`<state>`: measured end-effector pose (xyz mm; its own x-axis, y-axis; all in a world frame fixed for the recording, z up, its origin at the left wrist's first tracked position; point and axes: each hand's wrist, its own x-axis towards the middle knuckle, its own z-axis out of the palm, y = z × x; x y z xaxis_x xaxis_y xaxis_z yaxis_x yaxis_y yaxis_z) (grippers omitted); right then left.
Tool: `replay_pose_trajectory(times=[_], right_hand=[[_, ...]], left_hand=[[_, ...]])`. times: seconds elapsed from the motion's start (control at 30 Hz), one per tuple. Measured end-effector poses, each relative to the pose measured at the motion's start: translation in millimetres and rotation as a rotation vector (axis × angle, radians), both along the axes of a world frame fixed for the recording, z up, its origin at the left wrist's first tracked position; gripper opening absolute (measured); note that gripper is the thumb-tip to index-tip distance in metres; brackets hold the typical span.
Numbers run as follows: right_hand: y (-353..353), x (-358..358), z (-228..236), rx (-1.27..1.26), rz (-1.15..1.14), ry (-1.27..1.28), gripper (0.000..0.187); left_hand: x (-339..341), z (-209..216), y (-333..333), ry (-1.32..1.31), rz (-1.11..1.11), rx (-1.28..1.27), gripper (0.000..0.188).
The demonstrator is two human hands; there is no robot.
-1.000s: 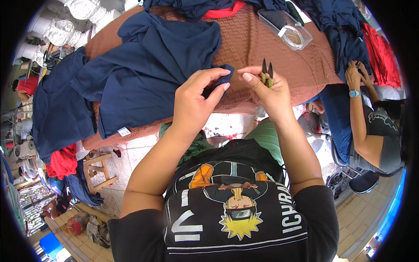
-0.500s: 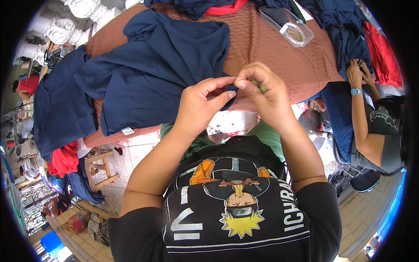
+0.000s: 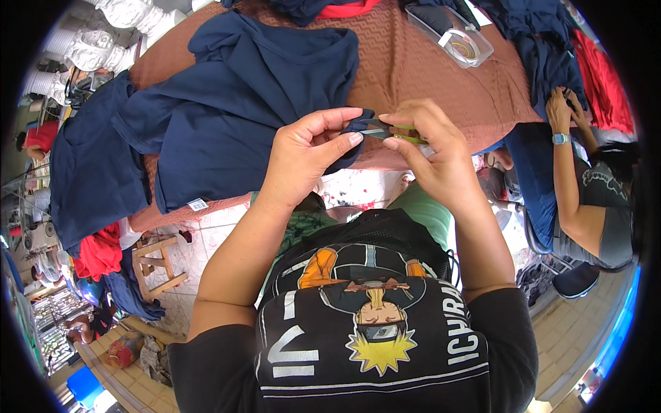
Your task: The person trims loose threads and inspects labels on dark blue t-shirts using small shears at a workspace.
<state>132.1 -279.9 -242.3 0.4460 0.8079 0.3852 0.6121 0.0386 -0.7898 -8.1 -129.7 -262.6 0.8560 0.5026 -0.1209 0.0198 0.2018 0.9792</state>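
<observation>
A navy blue T-shirt (image 3: 234, 131) lies spread and creased in front of me, its neckline toward the far side. My left hand (image 3: 301, 155) pinches a bit of its hem or sleeve edge between thumb and fingers. Small yellow-green thread snips (image 3: 407, 133) are in my right hand (image 3: 437, 148), gripped between thumb and fingers. Their blades point left and meet the pinched navy cloth at my left fingertips. Whether a thread lies between the blades is too small to tell.
The shirt rests on a table with a brown textured cloth (image 3: 392, 62). Another navy garment (image 3: 96, 165) hangs over its left edge. A clear plastic box (image 3: 451, 34) holding a tape roll stands at the far right. Beyond, a co-worker's hands (image 3: 561, 110) handle dark cloth near red fabric (image 3: 599, 82).
My right hand has turned and drawn slightly away from my left, bringing the snips into sight with their blades at the cloth. My left hand still pinches the shirt.
</observation>
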Motion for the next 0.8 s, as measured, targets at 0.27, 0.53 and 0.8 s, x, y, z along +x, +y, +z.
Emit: replay_pose_trajectory(times=[0.27, 0.53, 0.8], right_hand=[[3.2, 4.9, -7.6, 0.024, -0.022, -0.216, 0.024], [-8.6, 15.9, -4.3, 0.054, -0.202, 0.013, 0.025], [9.2, 18.6, -24.8, 0.071, -0.172, 0.4, 0.027]], left_hand=[[1.2, -1.8, -5.6, -0.026, -0.006, 0.01, 0.028], [-19.0, 26.6, 7.7, 0.111, -0.662, 0.592, 0.026], [103.6, -14.2, 82.0, 0.501, 0.045, 1.216, 0.063]])
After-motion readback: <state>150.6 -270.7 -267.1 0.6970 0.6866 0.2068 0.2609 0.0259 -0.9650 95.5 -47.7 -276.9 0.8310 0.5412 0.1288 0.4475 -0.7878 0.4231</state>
